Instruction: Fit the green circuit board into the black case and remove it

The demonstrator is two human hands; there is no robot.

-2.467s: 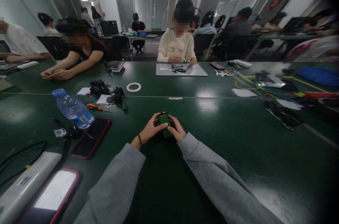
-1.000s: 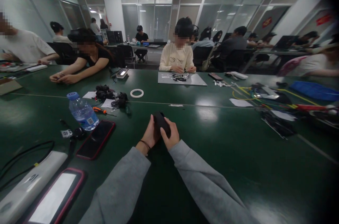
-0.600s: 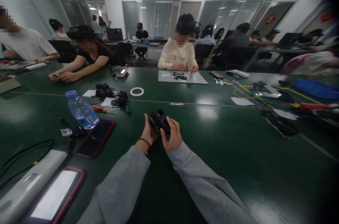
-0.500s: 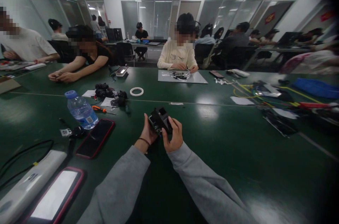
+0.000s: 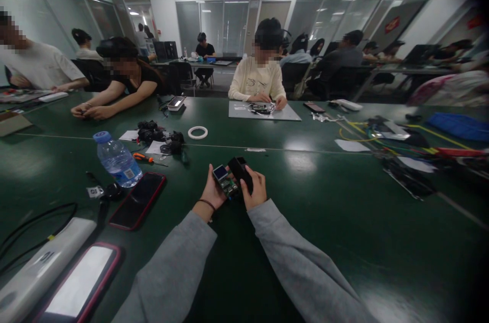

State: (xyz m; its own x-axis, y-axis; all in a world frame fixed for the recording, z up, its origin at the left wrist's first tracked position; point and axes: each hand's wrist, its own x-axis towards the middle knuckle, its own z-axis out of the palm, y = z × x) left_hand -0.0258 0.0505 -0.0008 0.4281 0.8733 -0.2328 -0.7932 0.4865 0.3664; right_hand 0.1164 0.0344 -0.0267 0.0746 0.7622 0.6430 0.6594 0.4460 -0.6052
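Note:
Above the green table, my left hand (image 5: 212,192) is closed on a small circuit board (image 5: 230,188) with a little screen (image 5: 220,172) at its upper end. Green board and silver parts show on its face. My right hand (image 5: 256,189) grips a black plastic cover (image 5: 241,174), tilted and just to the right of the board. The cover and board are side by side; whether their edges touch I cannot tell. Part of the cover lies behind my right fingers.
To the left stand a water bottle (image 5: 118,161), a dark phone (image 5: 138,201), a lit phone (image 5: 81,286), a white power strip (image 5: 46,267) and an orange screwdriver (image 5: 147,159). Cable bundles (image 5: 151,133) and a white ring (image 5: 197,133) lie farther off. Across sits a co-worker (image 5: 260,76); wires (image 5: 376,134) lie right.
My right hand has moved the black cover right, off the circuit board. The board's screen and parts are now uncovered in my left hand, which has barely moved.

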